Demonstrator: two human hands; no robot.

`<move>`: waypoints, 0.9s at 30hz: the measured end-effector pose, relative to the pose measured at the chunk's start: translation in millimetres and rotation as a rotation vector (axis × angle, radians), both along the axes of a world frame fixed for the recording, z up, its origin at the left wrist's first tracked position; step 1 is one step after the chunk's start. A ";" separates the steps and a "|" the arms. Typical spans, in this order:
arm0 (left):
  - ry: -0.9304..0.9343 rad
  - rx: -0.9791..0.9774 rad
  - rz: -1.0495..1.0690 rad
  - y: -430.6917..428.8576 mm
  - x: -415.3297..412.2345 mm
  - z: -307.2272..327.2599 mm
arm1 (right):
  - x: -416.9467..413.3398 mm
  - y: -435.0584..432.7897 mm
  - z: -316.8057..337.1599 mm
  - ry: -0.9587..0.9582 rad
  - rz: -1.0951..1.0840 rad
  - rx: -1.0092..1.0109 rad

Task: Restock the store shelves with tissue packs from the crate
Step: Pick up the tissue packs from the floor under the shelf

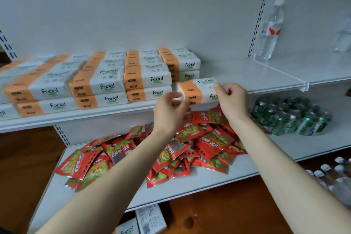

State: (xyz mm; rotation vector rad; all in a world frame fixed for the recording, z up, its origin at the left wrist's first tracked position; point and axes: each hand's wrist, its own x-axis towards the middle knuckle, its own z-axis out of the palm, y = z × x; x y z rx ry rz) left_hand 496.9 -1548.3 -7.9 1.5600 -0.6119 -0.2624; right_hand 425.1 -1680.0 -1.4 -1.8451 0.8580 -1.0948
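While both hands, left hand (169, 108) and right hand (230, 99), have fingers clamped on the tissue pack (197, 91) at the shelf (256, 76) edge, an early release could tip it onto the snack packets (190, 144).

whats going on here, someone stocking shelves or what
Yes. A person is setting a tissue pack at the front edge of the upper shelf, just right of the stacked rows of tissue packs. The left hand is at its left end and the right hand grips its right end. That shelf is bare further right, up to a water bottle. The shelf below holds red snack packets and green cans.
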 end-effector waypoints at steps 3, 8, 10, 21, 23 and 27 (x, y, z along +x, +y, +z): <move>-0.125 0.088 0.056 -5.3 7.3 -2.7 | 6.6 -8.1 0.2 0.069 -0.007 -0.077; -0.174 0.094 0.093 -8.4 7.1 -1.0 | 24.7 -16.0 5.1 0.087 0.029 -0.160; -0.181 0.082 0.077 -9.6 6.4 -2.5 | 31.7 -17.3 6.3 0.093 0.049 -0.178; -0.086 0.070 0.101 -12.7 9.6 -2.4 | 48.1 -18.4 13.0 0.074 0.111 -0.007; -0.077 0.072 0.099 -12.6 9.4 -2.1 | 49.9 -18.7 11.4 0.037 0.133 0.038; -0.085 0.083 0.113 -12.3 9.4 -1.1 | 47.9 -18.5 9.3 -0.019 0.170 0.114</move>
